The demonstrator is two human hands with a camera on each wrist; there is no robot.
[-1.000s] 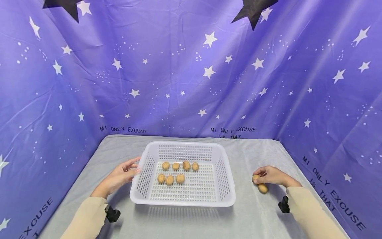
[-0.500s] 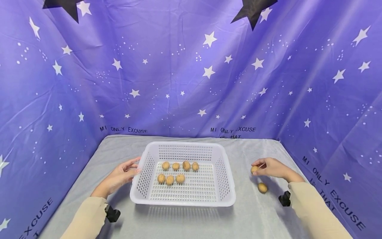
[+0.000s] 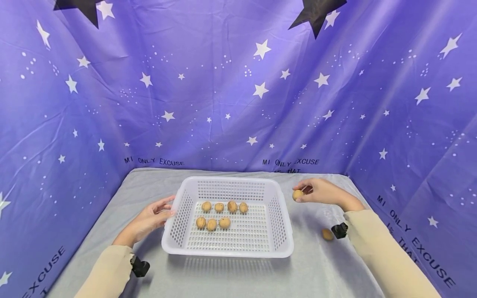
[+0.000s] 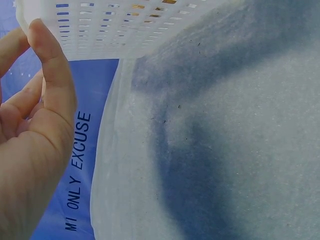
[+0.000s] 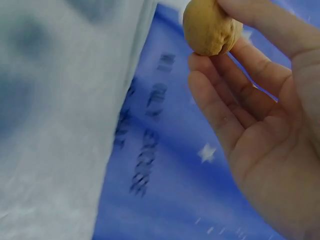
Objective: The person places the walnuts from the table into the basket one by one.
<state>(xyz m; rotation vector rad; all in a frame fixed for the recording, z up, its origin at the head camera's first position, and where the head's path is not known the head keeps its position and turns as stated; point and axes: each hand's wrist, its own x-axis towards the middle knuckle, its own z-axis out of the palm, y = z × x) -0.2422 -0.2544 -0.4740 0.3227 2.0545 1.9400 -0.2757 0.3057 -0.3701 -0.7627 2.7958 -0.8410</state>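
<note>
My right hand point(image 3: 321, 191) pinches a walnut point(image 3: 297, 195) between thumb and fingertips, raised just right of the basket. In the right wrist view the same walnut point(image 5: 211, 27) shows its wrinkled tan shell, with the lower fingers bent beneath it. A white perforated plastic basket point(image 3: 228, 253) stands mid-table. Several walnuts point(image 3: 224, 222) lie inside it in two rough rows. At its left side my left hand point(image 3: 149, 219) touches the rim with loosely extended fingers; in the left wrist view the thumb point(image 4: 50, 55) meets the rim edge.
Another walnut point(image 3: 327, 234) lies on the grey cloth-covered table point(image 3: 231, 279) to the right, by the black camera point(image 3: 340, 230) on the right wrist. Purple star-printed curtains point(image 3: 208, 103) enclose the table at the back and both sides.
My right hand has lifted one walnut from beside the other and carried it left and toward the back, close to the basket's right rim. The left hand and basket have stayed in place.
</note>
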